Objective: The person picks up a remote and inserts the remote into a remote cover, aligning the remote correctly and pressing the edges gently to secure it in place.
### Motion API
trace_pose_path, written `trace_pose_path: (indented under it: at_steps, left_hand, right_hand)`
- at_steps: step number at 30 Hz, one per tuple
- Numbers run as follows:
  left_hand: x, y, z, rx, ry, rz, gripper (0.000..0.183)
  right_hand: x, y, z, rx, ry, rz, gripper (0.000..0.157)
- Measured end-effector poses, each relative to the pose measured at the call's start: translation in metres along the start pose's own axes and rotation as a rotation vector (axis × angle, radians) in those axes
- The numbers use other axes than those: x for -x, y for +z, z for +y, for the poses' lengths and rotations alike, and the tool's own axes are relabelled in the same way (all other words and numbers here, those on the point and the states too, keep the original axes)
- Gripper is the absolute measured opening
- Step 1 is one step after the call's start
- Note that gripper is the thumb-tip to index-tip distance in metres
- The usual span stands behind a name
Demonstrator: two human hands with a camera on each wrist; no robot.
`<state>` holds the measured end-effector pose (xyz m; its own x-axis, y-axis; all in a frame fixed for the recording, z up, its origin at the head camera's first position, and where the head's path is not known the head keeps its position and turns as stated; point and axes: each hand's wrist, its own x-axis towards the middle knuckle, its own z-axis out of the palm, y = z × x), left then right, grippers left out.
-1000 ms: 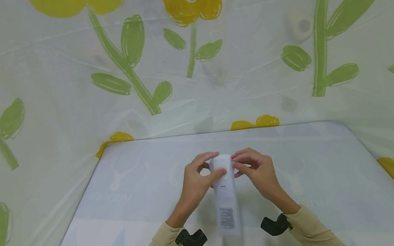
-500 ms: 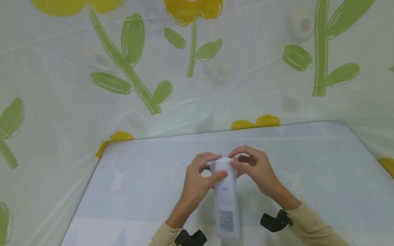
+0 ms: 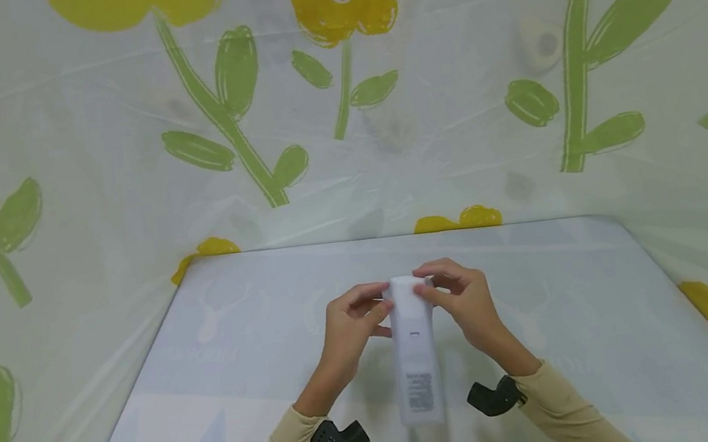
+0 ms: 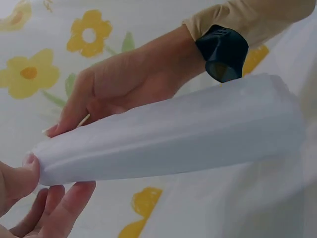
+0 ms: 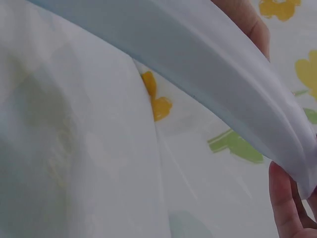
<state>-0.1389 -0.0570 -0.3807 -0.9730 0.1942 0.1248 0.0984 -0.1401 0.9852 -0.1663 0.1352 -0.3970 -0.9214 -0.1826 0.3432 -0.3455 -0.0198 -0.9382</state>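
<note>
A long white remote control (image 3: 416, 361) is held above the table, its back toward the head camera. It carries a small notch and a block of grey print near the lower end. My left hand (image 3: 349, 332) pinches its upper left edge between thumb and fingers. At the upper right corner, my right hand (image 3: 466, 303) grips it, thumb on the back face and index finger over the top end. In the left wrist view the remote's smooth side (image 4: 173, 134) spans the picture, with left fingertips (image 4: 72, 201) at its narrow end. The right wrist view shows right fingers (image 5: 285, 198) at that end.
A pale table (image 3: 271, 408) with faint printed shapes lies beneath. White curtain (image 3: 446, 106) with yellow flowers and green leaves hangs around its back and sides. Dark wrist cameras (image 3: 341, 440) sit on both sleeves.
My left thumb has slid off the remote's back to its left edge. The right hand has moved from the right edge up to the top corner. The remote has shifted slightly right.
</note>
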Motion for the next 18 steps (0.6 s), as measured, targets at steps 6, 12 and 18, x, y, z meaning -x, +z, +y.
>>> trace_pose_path:
  at_steps: [6, 12, 18]
  left_hand:
    - [-0.001, 0.002, -0.002, 0.052, 0.013, 0.042, 0.021]
    - [-0.003, 0.007, -0.001, 0.083, 0.0, 0.104, 0.017]
    - [-0.006, 0.01, 0.0, 0.06, 0.006, 0.107, 0.018]
  right_hand:
    - [0.0, 0.001, 0.001, -0.003, -0.001, -0.068, 0.026]
    - [-0.001, 0.0, 0.001, 0.024, -0.014, -0.11, 0.023]
    - [-0.003, -0.002, 0.001, 0.069, -0.009, -0.105, 0.023]
